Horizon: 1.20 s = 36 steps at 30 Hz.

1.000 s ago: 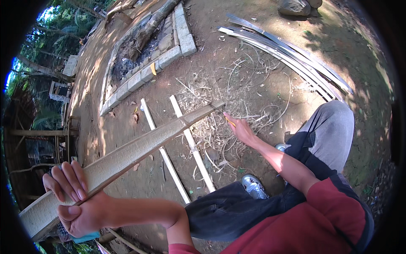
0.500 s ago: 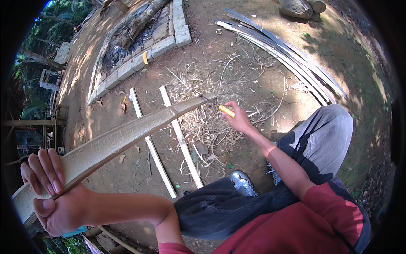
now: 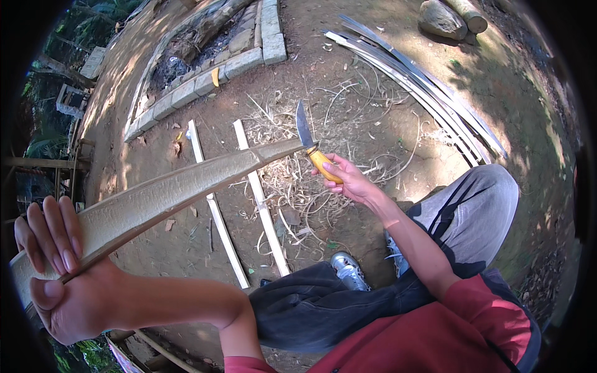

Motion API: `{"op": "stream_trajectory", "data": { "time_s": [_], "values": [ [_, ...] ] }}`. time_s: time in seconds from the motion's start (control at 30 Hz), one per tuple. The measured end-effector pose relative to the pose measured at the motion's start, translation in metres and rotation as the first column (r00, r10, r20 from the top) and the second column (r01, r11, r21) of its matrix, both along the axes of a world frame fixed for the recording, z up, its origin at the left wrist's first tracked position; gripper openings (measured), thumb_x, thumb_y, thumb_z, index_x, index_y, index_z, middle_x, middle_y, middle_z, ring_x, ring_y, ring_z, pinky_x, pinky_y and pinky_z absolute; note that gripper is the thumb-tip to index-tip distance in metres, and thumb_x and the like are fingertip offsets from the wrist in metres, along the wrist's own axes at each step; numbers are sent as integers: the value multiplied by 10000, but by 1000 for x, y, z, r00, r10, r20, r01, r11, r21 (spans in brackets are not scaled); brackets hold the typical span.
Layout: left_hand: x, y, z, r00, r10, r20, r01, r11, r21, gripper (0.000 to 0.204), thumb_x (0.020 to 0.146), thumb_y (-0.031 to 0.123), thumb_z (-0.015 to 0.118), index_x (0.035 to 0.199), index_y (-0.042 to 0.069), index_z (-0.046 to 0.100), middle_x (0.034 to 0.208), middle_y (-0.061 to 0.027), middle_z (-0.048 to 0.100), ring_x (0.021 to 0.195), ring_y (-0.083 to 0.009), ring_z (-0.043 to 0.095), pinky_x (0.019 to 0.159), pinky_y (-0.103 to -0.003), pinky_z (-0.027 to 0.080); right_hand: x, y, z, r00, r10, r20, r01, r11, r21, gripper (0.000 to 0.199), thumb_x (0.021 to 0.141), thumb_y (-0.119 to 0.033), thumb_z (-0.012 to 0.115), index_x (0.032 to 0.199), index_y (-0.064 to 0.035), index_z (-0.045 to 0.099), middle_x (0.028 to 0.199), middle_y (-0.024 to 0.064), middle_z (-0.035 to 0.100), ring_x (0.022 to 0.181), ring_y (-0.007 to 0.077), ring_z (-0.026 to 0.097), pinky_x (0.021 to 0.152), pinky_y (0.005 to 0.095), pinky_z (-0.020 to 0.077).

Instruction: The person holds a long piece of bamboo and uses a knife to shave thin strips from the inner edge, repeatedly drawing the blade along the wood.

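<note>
From my remote seat, the one feed, the head view, shows a split bamboo length [image 3: 168, 191] slanting from the lower left to the middle, above two pale strips [image 3: 265, 214] on the ground [image 3: 298, 68]. The left hand [image 3: 78, 301] has its grip clamped on its near part; the right hand [image 3: 350, 180] has its grip clamped on the yellow handle of the knife [image 3: 315, 155], blade pointing up and away beside the narrow far tip. My worry: with only the near part visibly held, the long piece could twist under pressure, or the blade could skid off that tip and swing toward a trouser leg [image 3: 305, 304]. The near end is lost at the dark rim. I can't tell whether blade and bamboo touch, and the right palm is hidden.
</note>
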<state>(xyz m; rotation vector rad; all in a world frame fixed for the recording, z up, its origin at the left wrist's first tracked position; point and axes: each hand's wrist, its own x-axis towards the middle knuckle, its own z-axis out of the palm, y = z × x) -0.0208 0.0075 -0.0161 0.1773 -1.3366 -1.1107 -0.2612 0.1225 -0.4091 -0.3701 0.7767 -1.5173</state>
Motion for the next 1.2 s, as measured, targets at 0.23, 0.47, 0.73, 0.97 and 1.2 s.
{"op": "stream_trajectory", "data": {
  "time_s": [0.23, 0.47, 0.73, 0.97, 1.2],
  "values": [
    [-11, 9, 0, 992, 114, -56, -109, 990, 90, 320, 361, 85, 411, 648, 100, 269, 557, -60, 262, 472, -136, 246, 457, -216, 270, -4, 8, 33, 995, 45, 89, -33, 991, -126, 436, 1004, -203, 532, 1381, -115, 332, 1145, 145, 579, 640, 63, 449, 494, 165, 385],
    [-16, 12, 0, 991, 114, -65, -107, 989, 97, 310, 362, 84, 415, 639, 101, 277, 552, -59, 267, 467, -134, 246, 459, -214, 273, 0, 4, 32, 996, -11, -88, 1, 993, -118, 405, 995, -152, 544, 1344, -98, 345, 1072, 98, 586, 652, 51, 456, 481, 164, 375],
    [9, -5, 3, 957, -289, 16, 289, 957, 9, 334, 375, 88, 423, 677, 19, 297, 646, -189, 329, 475, -197, 309, 643, -335, 333, 3, 4, 36, 999, -36, -27, 32, 988, -149, 422, 988, -145, 553, 1350, -85, 344, 1099, 118, 550, 747, 115, 502, 599, 239, 447],
    [56, -30, 5, 910, -403, 100, 404, 915, 8, 571, 408, 122, 447, 849, -229, 359, 858, -457, 455, 536, -341, 479, 1039, -581, 425, 4, 6, 42, 1000, -26, -5, 25, 987, -159, 398, 997, -166, 539, 1328, -90, 331, 1113, 111, 527, 753, 129, 524, 606, 255, 456],
    [6, 0, 0, 993, -111, 31, 110, 993, 35, 348, 382, 100, 416, 700, 13, 303, 611, -138, 302, 482, -184, 291, 588, -301, 326, 4, -1, 15, 450, -144, -881, 192, 979, -62, 278, 961, -96, 539, 1216, -62, 434, 867, 119, 675, 710, 205, 652, 580, 373, 492]
  ]
}}
